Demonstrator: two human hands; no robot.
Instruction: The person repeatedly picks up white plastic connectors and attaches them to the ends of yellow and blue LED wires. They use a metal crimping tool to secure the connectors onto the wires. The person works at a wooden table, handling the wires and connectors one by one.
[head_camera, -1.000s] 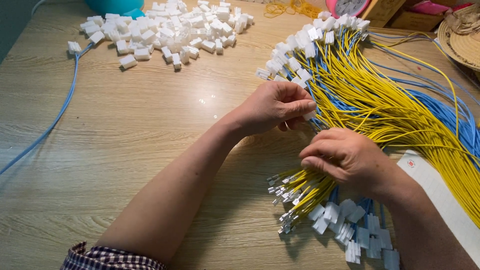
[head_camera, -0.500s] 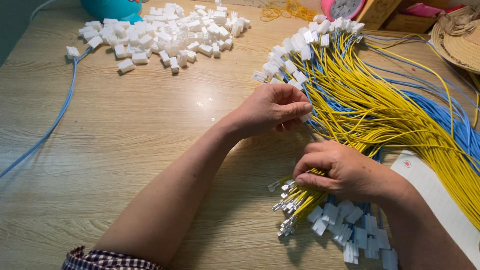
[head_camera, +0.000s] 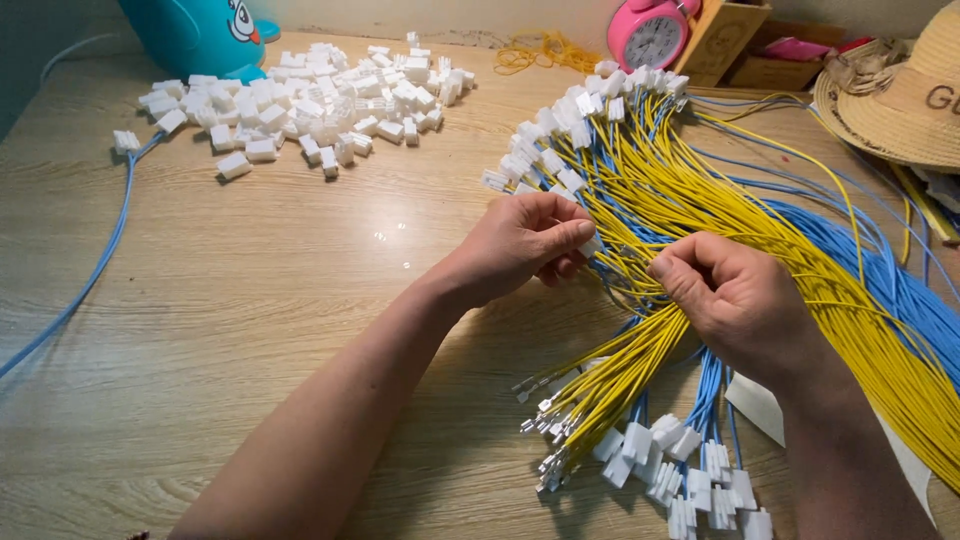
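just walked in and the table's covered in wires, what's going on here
A person sits at a wooden table working with both bare hands on a big bundle of yellow and blue wires. The left hand and right hand are curled closed, pinching into the wires mid-bundle. Some wire ends carry white plastic connectors; others show bare metal terminals. A loose pile of white connectors lies at the far left.

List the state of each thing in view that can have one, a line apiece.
left hand: closed, fingertips pinching at the wires
right hand: curled shut on wires
yellow and blue wires: loose bundle fanned flat across the table
fitted white connectors: already on the wires' far ends
loose white connectors: heaped, unattached
pink alarm clock: upright
straw hat: lying on the table
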